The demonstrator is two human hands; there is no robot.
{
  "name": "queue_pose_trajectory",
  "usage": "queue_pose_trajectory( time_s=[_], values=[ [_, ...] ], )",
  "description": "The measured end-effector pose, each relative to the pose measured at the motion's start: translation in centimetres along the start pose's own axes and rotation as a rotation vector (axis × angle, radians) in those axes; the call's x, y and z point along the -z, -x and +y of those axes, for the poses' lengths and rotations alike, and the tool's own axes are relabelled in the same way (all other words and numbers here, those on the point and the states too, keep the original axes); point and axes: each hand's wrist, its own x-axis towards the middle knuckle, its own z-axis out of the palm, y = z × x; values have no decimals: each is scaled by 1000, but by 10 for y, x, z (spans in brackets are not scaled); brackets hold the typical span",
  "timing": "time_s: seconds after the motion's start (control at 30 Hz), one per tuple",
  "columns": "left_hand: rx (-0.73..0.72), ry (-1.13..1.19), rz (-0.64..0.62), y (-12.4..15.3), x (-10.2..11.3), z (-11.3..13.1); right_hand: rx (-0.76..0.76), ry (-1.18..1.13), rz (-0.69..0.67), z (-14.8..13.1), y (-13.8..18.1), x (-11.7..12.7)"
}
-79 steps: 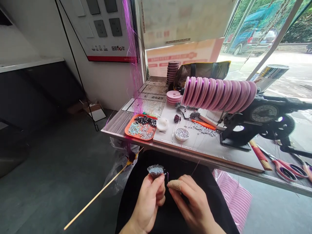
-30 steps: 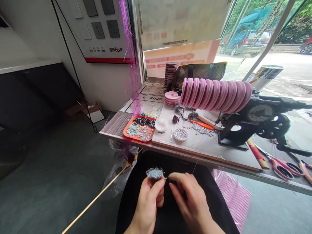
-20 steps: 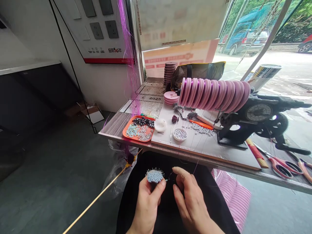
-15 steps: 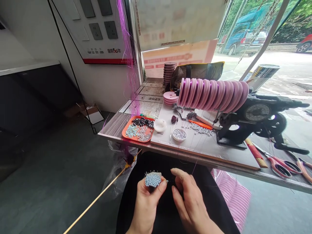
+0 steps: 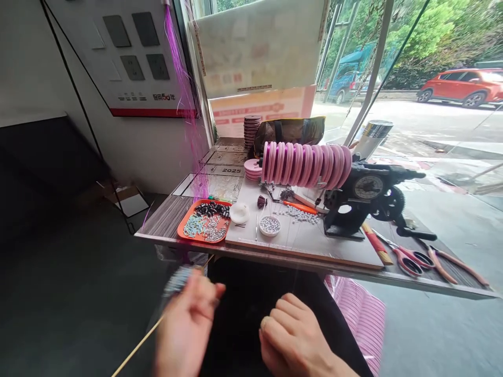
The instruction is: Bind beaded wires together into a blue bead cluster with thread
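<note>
Wood-grained table [image 5: 155, 222] stands against a window through which a red car [image 5: 463, 86] shows outdoors; purple strands [image 5: 181, 68] hang at the left, before a wall panel of switches and sockets. Head view, the only one supplied: the left hand [image 5: 188, 314] is closed around a blue-grey beaded cluster [image 5: 176, 280], which sits at the top of the fist, below the table's front edge and nearest the orange tray [image 5: 181, 230]. Both hand and cluster are blurred (individual beads cannot be told apart). Right hand [image 5: 293, 332] lies over the dark-clothed lap [image 5: 243, 324], well apart from the left, back upward, fingers curled in; whether anything is gripped inside cannot be told. A thin stick [image 5: 137, 345] slants past the left hand. Orange tray contains black, pale blue and silvery pieces in separate heaps. On the white board [image 5: 306, 248] are noted a round dish [image 5: 271, 234] of beads, an orange-handled tool [image 5: 302, 207] beside loose beads, and a black machine [image 5: 369, 193] carrying a row of pink spools [image 5: 306, 165]. Scissors [image 5: 411, 263] lie on the table, right of the board.
</note>
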Motion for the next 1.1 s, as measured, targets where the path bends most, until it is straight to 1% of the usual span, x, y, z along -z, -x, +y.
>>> queue_pose_trajectory(
  time_s=[0.03, 0.07, 0.1, 0.17, 0.2, 0.23, 0.3, 0.37, 0.53, 0.7, 0.9, 1.1],
  values=[
    [-69, 6, 15, -4, 1, 4, -5, -9, -9, 1, -1, 3],
    [-58, -12, 8, -6, 2, 6, -20, -21, -24, 2, -1, 6],
    [22, -56, -8, -8, 4, 4, -40, -40, -40, 3, -2, 8],
    [197, -142, -79, -6, 5, -6, -98, -84, -59, 2, -3, 12],
    [250, -182, -114, -4, 5, -13, -128, -108, -59, 2, -4, 13],
    [272, -216, -141, -1, 5, -20, -157, -131, -52, 1, -4, 13],
    [264, -272, -157, 5, 3, -31, -200, -165, -41, 0, -3, 12],
    [244, -297, -142, 9, 2, -36, -222, -185, -40, 0, 0, 10],
    [221, -290, -92, 12, 5, -40, -242, -207, -57, 0, 4, 4],
    [230, -300, -71, 12, 9, -47, -258, -228, -89, -1, 4, 2],
    [221, -328, -51, 14, 5, -49, -295, -271, -135, -1, 4, 1],
    [202, -340, -24, 15, 4, -48, -312, -297, -137, -1, 8, 1]
  ],
)
